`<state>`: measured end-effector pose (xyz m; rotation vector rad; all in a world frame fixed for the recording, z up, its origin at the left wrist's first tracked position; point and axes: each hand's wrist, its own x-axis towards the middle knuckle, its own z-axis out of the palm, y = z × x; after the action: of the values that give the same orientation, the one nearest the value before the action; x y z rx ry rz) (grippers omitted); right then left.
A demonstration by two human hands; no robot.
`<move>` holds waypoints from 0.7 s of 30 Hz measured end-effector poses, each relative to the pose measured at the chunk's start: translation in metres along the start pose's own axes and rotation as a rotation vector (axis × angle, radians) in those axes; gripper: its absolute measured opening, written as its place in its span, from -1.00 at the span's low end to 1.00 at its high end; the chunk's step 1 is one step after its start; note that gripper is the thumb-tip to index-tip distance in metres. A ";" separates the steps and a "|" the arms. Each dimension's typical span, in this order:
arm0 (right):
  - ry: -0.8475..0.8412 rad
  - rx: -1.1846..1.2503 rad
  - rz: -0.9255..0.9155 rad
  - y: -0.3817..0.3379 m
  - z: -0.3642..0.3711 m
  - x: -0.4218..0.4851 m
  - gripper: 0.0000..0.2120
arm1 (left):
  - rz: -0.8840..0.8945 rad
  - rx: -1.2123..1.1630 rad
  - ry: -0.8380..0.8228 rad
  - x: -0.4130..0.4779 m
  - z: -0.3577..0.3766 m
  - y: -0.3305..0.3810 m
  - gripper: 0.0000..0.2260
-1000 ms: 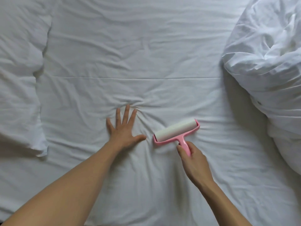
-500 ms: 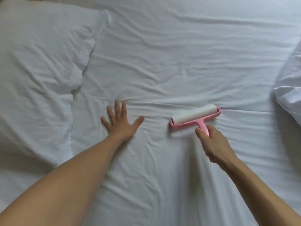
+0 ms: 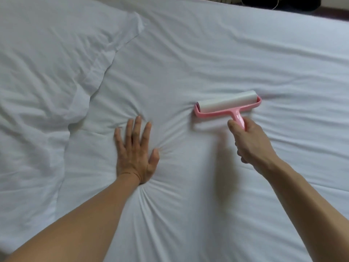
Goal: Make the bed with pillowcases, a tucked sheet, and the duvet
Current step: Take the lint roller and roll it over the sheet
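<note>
A white sheet (image 3: 207,53) covers the bed and is creased around my hands. My left hand (image 3: 135,150) lies flat on it, fingers spread, palm pressing down so the cloth puckers around it. My right hand (image 3: 249,142) grips the pink handle of a lint roller (image 3: 226,105), whose white roll rests on the sheet to the right of my left hand. A white pillow (image 3: 47,82) in its wrinkled case lies at the left.
The far edge of the bed runs along the top right, with a dark floor strip and a dark object (image 3: 283,2) beyond it. The sheet stretches flat to the right.
The view has shifted left and forward: the duvet heap at the right has left the frame and more pillow shows. The roller has moved further up and right across the sheet.
</note>
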<state>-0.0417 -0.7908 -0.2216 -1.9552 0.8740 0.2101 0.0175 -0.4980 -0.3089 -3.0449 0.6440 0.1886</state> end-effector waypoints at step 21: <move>0.048 0.004 -0.079 -0.152 0.041 0.180 -0.74 | 0.063 -0.063 0.030 0.010 0.009 -0.009 -0.22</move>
<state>0.1971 -0.8006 -0.2230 -1.9940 0.8259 0.1154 0.0294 -0.4930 -0.3193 -3.0958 0.7507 0.1676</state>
